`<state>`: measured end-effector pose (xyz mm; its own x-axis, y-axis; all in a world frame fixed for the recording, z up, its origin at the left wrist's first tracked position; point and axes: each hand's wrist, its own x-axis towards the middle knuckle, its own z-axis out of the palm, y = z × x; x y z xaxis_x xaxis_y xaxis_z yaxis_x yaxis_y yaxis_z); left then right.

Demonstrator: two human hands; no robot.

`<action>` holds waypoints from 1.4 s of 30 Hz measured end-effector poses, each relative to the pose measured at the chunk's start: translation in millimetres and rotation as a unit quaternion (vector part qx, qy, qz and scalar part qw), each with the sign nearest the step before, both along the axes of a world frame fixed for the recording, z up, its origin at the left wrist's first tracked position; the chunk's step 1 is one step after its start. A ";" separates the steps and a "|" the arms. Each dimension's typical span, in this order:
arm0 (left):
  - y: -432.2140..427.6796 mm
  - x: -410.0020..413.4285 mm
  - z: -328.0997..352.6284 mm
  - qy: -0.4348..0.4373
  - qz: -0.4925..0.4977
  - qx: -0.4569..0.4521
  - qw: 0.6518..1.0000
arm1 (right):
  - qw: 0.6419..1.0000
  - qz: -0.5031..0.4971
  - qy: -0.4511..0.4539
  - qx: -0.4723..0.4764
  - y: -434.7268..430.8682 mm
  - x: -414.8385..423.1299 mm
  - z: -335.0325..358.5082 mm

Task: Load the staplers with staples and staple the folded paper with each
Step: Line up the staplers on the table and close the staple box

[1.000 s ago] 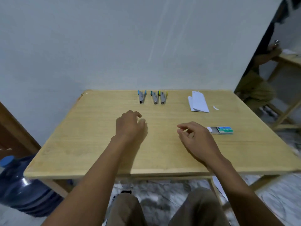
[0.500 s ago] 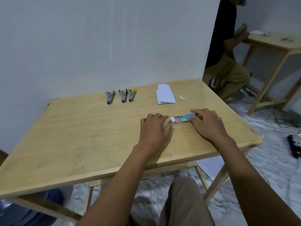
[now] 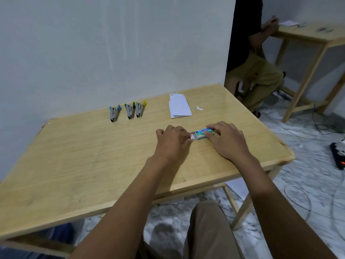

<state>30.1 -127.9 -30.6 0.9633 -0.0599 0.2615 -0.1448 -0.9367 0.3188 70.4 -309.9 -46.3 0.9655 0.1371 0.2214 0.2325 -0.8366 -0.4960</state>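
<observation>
A small green and blue staple box (image 3: pixel 201 134) lies on the wooden table (image 3: pixel 93 156) between my hands. My right hand (image 3: pixel 225 141) grips its right end, fingers curled over the sleeve. My left hand (image 3: pixel 172 144) pinches the grey inner tray sticking out at the box's left end. Three small staplers lie open in a row near the wall: one with blue ends (image 3: pixel 114 114), one with teal and yellow-green ends (image 3: pixel 129 112), one with a yellow end (image 3: pixel 140 110). A folded white paper (image 3: pixel 179 107) lies right of them.
A small white paper scrap (image 3: pixel 199 108) lies beside the folded paper. Behind the wall corner on the right, another person (image 3: pixel 255 58) sits at a second wooden table (image 3: pixel 313 34). Cables and a black power strip (image 3: pixel 338 156) lie on the marble floor.
The view swung right. My right hand moved onto the staple box and took hold of it; my left hand came across from the table's middle and closed on the box's left end.
</observation>
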 end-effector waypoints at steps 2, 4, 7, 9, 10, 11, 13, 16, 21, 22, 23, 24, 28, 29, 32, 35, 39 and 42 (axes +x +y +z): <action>0.4 0.4 0.2 0.002 0.000 -0.018 1.000 | 1.000 0.002 -0.002 -0.001 0.8 -1.2 -0.2; 0.4 1.1 0.3 0.004 0.001 -0.034 0.999 | 1.000 0.010 -0.002 0.002 4.0 -3.8 -0.5; 0.8 3.3 -1.7 0.007 0.001 -0.048 0.999 | 1.000 0.022 -0.008 0.006 8.7 -7.2 -1.3; 2.2 4.6 -3.0 0.007 0.005 -0.063 0.998 | 1.000 0.023 -0.010 0.005 9.7 -7.9 -1.1; 2.8 4.6 -3.0 0.009 0.008 -0.074 0.997 | 1.000 0.022 -0.009 0.005 10.1 -7.7 -0.8; 3.4 5.0 -3.3 0.011 0.012 -0.086 0.996 | 1.000 0.022 -0.009 0.003 10.4 -7.8 -0.7; 4.1 3.8 -2.5 0.015 0.011 -0.100 0.995 | 1.000 0.026 -0.008 0.000 10.7 -7.9 -1.0; 13.3 -2.4 0.9 0.000 0.000 -0.098 0.995 | 0.999 0.039 -0.002 0.003 8.4 -8.1 -1.0; 57.4 -21.2 0.6 0.049 -0.007 -0.196 0.979 | 0.997 0.069 0.008 -0.028 7.1 -7.5 0.2; 62.9 -24.2 -1.6 0.066 -0.015 -0.184 0.981 | 0.997 0.072 0.006 -0.032 9.4 -8.3 -0.5; 65.3 -25.4 -2.8 0.074 -0.022 -0.174 0.982 | 0.997 0.074 0.003 -0.033 11.9 -9.3 -1.0; 65.4 -25.0 -4.2 0.073 -0.028 -0.169 0.982 | 0.997 0.075 0.001 -0.033 14.5 -10.4 -1.5; 58.0 -17.2 -4.6 0.050 -0.055 -0.162 0.984 | 0.997 0.069 -0.008 -0.033 21.4 -13.5 -1.2; 55.8 -15.7 -3.3 0.042 -0.066 -0.158 0.984 | 0.997 0.067 -0.008 -0.031 21.3 -13.6 -0.9; 50.8 -13.4 -1.5 0.010 -0.095 -0.155 0.983 | 0.997 0.065 -0.008 -0.027 20.9 -14.4 -0.7; 48.0 -17.4 -3.1 -0.019 -0.090 -0.166 0.982 | 0.997 0.066 -0.009 -0.028 21.5 -14.5 0.2; 46.0 -30.3 -5.5 -0.020 -0.076 -0.192 0.978 | 0.997 0.078 -0.007 -0.027 20.7 -18.3 1.6; 46.8 -43.9 -7.0 -0.005 -0.064 -0.225 0.972 | 0.995 0.092 -0.003 -0.036 20.2 -28.2 2.3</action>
<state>-13.8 -81.1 -37.6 0.9527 -0.0562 0.2987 -0.2563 -0.6769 0.6900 42.2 -289.6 -44.1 0.9213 0.3274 0.2097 0.3877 -0.8128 -0.4348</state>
